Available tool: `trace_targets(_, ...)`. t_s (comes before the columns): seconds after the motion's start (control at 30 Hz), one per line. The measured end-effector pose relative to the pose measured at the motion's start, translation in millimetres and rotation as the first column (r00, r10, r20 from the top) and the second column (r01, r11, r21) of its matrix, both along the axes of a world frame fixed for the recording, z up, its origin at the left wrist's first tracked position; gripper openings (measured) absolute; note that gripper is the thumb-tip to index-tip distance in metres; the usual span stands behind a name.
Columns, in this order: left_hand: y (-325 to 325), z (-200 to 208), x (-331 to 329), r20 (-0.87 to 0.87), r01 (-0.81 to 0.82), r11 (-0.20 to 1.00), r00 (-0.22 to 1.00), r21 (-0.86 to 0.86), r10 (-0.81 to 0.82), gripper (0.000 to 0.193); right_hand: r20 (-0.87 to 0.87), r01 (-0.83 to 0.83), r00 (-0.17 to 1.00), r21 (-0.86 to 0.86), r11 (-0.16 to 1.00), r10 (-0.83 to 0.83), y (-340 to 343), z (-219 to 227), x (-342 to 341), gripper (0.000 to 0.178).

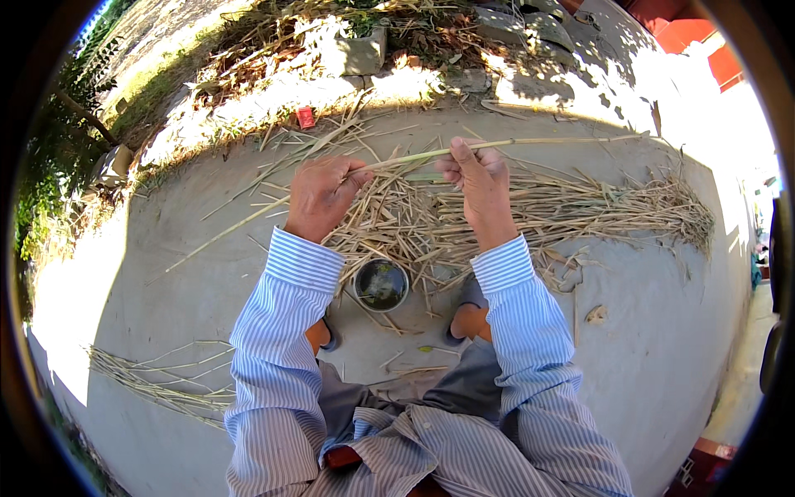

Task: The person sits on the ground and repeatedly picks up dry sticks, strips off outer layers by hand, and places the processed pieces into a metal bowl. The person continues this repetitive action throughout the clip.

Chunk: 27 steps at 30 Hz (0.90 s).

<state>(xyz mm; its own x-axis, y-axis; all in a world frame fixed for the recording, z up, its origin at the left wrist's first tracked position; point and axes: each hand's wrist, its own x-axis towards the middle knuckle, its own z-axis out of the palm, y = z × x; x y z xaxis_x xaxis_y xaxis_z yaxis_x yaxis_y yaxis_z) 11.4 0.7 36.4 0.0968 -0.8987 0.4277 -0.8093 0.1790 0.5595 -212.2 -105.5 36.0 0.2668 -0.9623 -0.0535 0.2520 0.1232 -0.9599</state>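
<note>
Pale stalk (406, 158) spans both hands above the grey concrete (174, 315), apparently trailing off to the left. The left hand (317, 197) is closed round it; a hard bend there might split it or drive a sliver into skin. Between the feet, a dropped piece could splash the bowl (381, 311). The right hand (480, 180) pinches the stalk, thumb against curled fingers; swinging carelessly could snag the straw pile (571, 207).

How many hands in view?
2: left hand, pinching a pale stalk left of center; right hand, gripping the same stalk farther right. No others visible.
</note>
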Motion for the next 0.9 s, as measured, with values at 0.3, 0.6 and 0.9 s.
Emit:
trace_targets(0.3, 7, 1, 35, -0.598, -0.250, 0.967, 0.769, 0.049, 0.228, 0.023, -0.116, -0.009, 0.993, 0.006, 1.000, 0.010, 0, 4, 3, 0.039)
trace_targets(0.6, 4, -10, -4, 0.186, -0.052, 0.939, 0.975, -0.340, 0.122, 0.024, -0.073, -0.011, 0.997, 0.079, 0.997, 0.016, -2, 5, 6, 0.050)
trace_targets(0.9, 13, 24, 36, 0.371, -0.413, 0.803, 0.730, -0.430, 0.574, 0.039, -0.106, -0.055, 0.992, 0.074, 0.996, 0.063, 7, 4, 13, 0.045)
